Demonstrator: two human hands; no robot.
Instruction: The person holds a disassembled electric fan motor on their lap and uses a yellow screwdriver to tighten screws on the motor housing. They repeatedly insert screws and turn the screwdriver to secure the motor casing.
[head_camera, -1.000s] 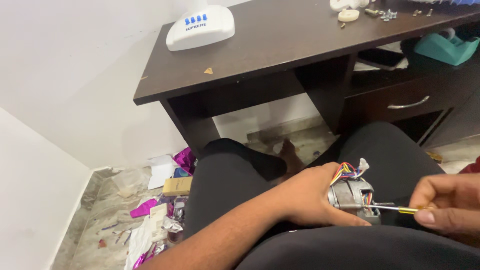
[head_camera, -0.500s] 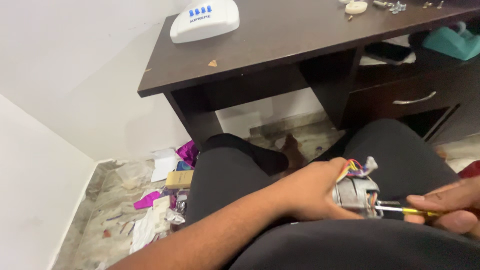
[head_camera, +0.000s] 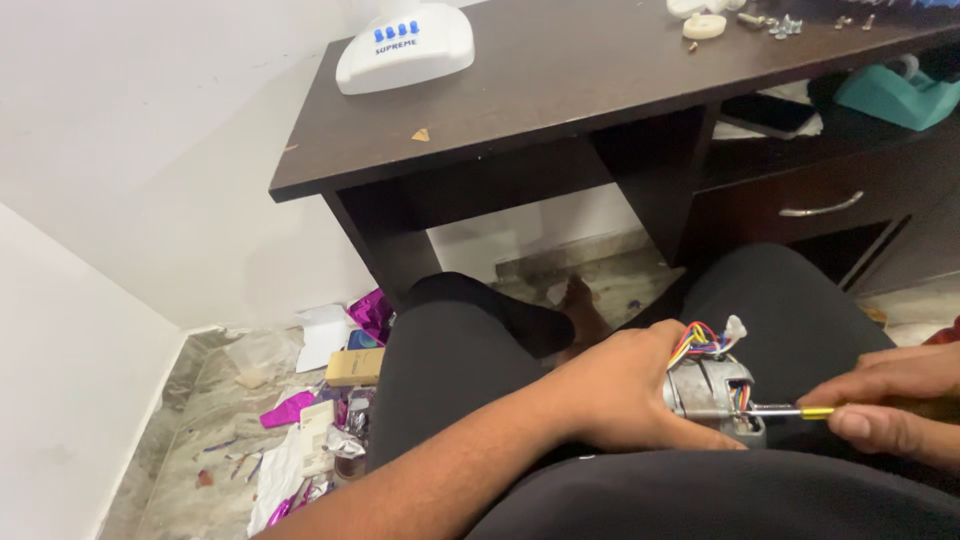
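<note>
while i sit with my legs in black trousers stretched under it, the dark brown table fills the top of my view, with a white wall on the left and a marble floor below. on the table top lies a white domed plastic cover with blue marks, and near the far right edge sit a small white round part and a scatter of screws. under the table top on the right a teal object rests on a shelf, and below it is a drawer with a silver handle. on the floor beside my left leg lies a heap of litter: pink foil scraps, white paper, a small tan box.

my left hand is wrapped around a small grey metal motor that rests on my lap, my fingers closed over its left side and my thumb lying along its underside. a bundle of coloured wires comes out of the motor's top and ends in a small white connector. my right hand comes in from the right edge and pinches a thin screwdriver with a yellow collar between thumb and fingers; its metal shaft lies almost level and its tip reaches the motor's right face.
</note>
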